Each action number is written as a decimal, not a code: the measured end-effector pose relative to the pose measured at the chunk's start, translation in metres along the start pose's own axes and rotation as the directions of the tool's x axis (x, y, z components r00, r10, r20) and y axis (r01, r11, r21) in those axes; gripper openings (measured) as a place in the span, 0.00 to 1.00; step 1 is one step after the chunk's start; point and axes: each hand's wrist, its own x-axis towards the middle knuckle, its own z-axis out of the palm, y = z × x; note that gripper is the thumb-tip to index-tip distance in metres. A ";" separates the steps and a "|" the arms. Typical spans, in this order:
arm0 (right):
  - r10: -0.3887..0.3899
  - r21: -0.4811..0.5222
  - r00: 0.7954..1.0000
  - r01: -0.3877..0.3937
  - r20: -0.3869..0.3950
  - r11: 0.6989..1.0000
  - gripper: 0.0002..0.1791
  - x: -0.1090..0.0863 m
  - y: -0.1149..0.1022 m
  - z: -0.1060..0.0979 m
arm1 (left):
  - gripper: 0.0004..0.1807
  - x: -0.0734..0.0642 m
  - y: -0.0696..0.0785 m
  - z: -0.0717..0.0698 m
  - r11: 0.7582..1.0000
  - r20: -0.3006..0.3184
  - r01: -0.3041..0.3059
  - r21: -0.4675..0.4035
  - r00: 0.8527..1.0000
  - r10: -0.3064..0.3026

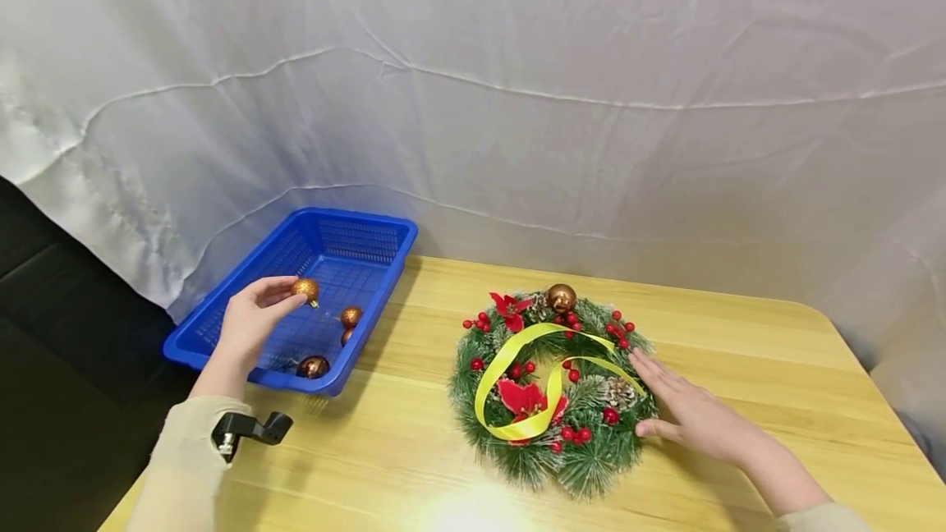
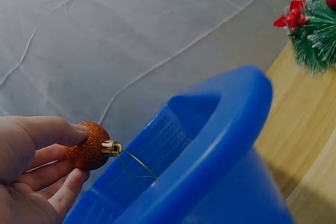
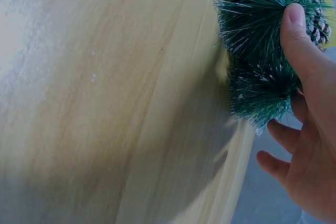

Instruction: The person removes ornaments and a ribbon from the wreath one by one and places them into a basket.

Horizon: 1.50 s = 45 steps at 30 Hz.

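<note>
My left hand [image 1: 253, 314] pinches a copper glitter bauble [image 1: 305, 291] above a blue plastic basket [image 1: 172, 345]. In the left wrist view, thumb and fingertips hold the glitter bauble [image 2: 88, 148] by its sides, its gold cap and thin thread loop pointing out toward the basket rim [image 2: 231, 114]. My right hand [image 1: 698, 413] lies against the right side of a green Christmas wreath [image 1: 591, 466], fingers extended. The right wrist view has the thumb [image 3: 296, 30] resting along the wreath's needles [image 3: 252, 14]. A shiny copper bauble [image 1: 562, 297] sits at the wreath's top.
Inside the basket lie a shiny brown bauble [image 1: 314, 366] and smaller copper ones [image 1: 351, 317]. A yellow ribbon [image 1: 491, 380] loops loosely over the wreath, among red flowers [image 1: 510, 309], berries and a pine cone [image 1: 619, 392]. Behind the wooden table [image 1: 399, 466] hangs a pale cloth [image 1: 517, 146].
</note>
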 end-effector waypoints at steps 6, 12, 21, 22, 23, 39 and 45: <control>0.009 0.013 1.000 -0.009 0.012 1.000 0.50 -0.001 0.000 0.001 | 0.29 0.003 -0.009 -0.007 0.998 -0.016 0.046 0.050 0.999 -0.045; 0.003 0.023 1.000 -0.003 0.009 1.000 0.50 -0.002 0.000 0.001 | 0.26 0.007 -0.022 -0.007 0.982 -0.036 0.013 0.191 0.999 -0.007; -0.005 0.032 1.000 0.005 0.002 0.999 0.49 -0.002 -0.001 -0.001 | 0.24 0.011 -0.027 -0.004 0.982 0.067 0.005 0.189 0.998 -0.018; -0.004 0.030 1.000 0.004 0.004 1.000 0.49 -0.002 -0.002 -0.002 | 0.24 0.011 -0.028 -0.004 0.982 0.086 0.012 0.188 0.996 -0.028; -0.006 0.027 1.000 0.006 0.004 1.000 0.49 -0.002 -0.002 -0.002 | 0.24 0.012 -0.029 -0.004 0.982 0.100 0.018 0.186 0.994 -0.037; 0.010 0.031 1.000 -0.011 0.018 0.999 0.50 0.000 0.000 0.000 | 0.30 0.011 -0.020 -0.007 0.993 0.102 0.006 0.120 0.995 -0.019; -0.002 0.040 1.000 0.001 0.007 0.999 0.50 0.000 0.000 0.000 | 0.33 0.012 -0.001 -0.001 0.999 0.086 -0.003 0.039 0.996 0.000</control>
